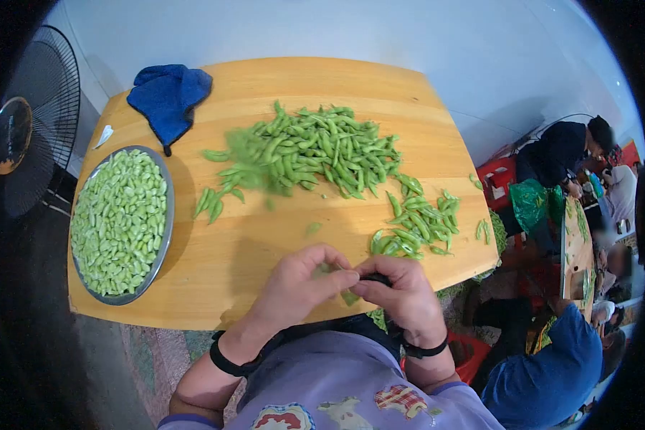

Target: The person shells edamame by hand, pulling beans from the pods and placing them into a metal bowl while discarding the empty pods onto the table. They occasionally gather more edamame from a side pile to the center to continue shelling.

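My left hand (301, 285) and my right hand (403, 295) meet over the table's near edge, fingers closed together. Between their fingertips shows part of a green edamame pod (350, 297), mostly hidden by the fingers. A small black piece (375, 279) sits at my right thumb and forefinger. Beyond my hands lies a large heap of edamame pods (322, 150), with blurred green pods at its left side. A smaller pile of pods (419, 223) rests right of it, near my right hand. Shelled green beans (120, 222) fill a round metal tray (169, 208) at the left.
A blue cloth (168, 100) lies on the wooden table (251, 287) at its far left corner. A black fan (32, 129) stands left of the table. At the right, several people (552, 365) sit around another table (575, 251), near red stools (496, 179) and a green bag (530, 204).
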{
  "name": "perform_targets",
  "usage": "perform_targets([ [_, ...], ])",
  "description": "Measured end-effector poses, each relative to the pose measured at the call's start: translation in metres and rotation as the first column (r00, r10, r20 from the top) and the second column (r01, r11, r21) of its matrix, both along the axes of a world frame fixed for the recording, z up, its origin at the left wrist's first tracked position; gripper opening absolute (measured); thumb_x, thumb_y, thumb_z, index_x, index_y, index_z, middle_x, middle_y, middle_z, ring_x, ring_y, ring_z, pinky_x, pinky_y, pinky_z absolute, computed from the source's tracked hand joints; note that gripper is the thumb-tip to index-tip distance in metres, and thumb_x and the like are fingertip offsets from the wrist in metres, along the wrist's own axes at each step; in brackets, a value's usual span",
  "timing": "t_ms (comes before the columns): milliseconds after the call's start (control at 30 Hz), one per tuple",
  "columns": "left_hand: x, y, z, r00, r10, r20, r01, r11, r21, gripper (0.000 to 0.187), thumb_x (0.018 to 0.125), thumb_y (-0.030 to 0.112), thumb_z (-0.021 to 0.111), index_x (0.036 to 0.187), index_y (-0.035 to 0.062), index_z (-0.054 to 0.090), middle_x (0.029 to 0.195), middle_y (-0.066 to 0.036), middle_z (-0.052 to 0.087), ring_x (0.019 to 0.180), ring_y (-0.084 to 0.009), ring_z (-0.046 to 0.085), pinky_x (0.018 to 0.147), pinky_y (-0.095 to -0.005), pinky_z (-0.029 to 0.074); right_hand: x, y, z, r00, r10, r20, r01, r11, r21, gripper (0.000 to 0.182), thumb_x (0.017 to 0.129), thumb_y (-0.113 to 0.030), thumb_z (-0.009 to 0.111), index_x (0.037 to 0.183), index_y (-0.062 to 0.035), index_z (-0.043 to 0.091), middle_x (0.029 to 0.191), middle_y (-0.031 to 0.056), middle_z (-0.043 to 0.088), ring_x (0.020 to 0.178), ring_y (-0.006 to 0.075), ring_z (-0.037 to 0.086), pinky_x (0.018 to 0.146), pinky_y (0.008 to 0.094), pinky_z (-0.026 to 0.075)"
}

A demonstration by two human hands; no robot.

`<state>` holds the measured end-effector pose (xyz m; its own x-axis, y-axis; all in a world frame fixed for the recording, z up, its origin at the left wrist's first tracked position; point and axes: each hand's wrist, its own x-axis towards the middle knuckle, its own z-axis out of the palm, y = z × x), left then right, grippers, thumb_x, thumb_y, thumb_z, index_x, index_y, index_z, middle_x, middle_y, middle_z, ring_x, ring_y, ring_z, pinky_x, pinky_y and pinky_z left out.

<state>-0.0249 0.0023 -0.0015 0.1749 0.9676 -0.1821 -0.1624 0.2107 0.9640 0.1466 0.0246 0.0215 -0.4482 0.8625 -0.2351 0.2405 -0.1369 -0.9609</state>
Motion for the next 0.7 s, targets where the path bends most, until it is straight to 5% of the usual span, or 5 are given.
perform_targets([
  [167,-0.009,-0.003,-0.008,0.989,-0.127,-0.075,0.131,0.99,0.049,0.012,0.082,0.006,0.057,0.094,0.0042,0.055,0.078,0.003,0.055,0.069,-0.0021,0.05,0.061,-0.0177,0.043,0.001,0.003,0.009,0.997,0.073,0.008,-0.071,0.988,-0.134,0.013,0.078,-0.008,0.062,0.086,0.0014,0.062,0.067,0.0006,0.058,0.063,0.0049,0.048,0.054,0.0213,0.039],
  [400,-0.031,0.002,-0.003,0.997,0.07,0.025,-0.067,0.993,-0.099,0.014,0.084,0.01,0.053,0.096,0.0031,0.056,0.077,0.002,0.055,0.066,-0.004,0.05,0.061,-0.0171,0.041,0.021,-0.002,0.0,0.948,-0.169,0.27,0.069,0.937,0.344,0.015,0.074,-0.004,0.061,0.088,0.0031,0.06,0.069,0.0125,0.059,0.063,0.0178,0.057,0.058,0.0278,0.044],
  [500,-0.058,0.027,-0.007,0.903,0.256,-0.344,-0.255,0.966,0.047,0.016,0.082,0.015,0.056,0.088,0.0012,0.059,0.073,-0.002,0.057,0.066,-0.0086,0.052,0.06,-0.0211,0.041,0.041,0.006,0.001,0.861,-0.377,0.341,0.18,0.853,0.49,0.035,0.075,0.0,0.058,0.109,0.003,0.055,0.076,0.0159,0.061,0.068,0.0174,0.058,0.065,0.0288,0.046],
  [600,-0.067,0.053,-0.001,0.619,0.348,-0.704,-0.232,0.938,0.259,0.021,0.078,0.02,0.061,0.078,-0.0015,0.061,0.07,-0.011,0.06,0.066,-0.018,0.056,0.061,-0.0297,0.043,0.051,0.009,-0.002,0.826,-0.501,0.258,0.328,0.799,0.503,0.03,0.076,0.0,0.058,0.106,0.0035,0.054,0.072,0.0092,0.059,0.063,0.0135,0.053,0.06,0.026,0.043],
  [700,-0.065,0.07,-0.018,0.398,0.283,-0.873,-0.164,0.958,0.236,0.026,0.074,0.022,0.065,0.075,-0.0037,0.061,0.07,-0.018,0.06,0.067,-0.0277,0.058,0.063,-0.0369,0.044,0.059,0.013,-0.01,0.824,-0.561,-0.074,0.566,0.816,0.119,0.019,0.077,0.0,0.059,0.095,0.0014,0.054,0.07,0.001,0.053,0.06,0.0095,0.047,0.057,0.0221,0.039],
])
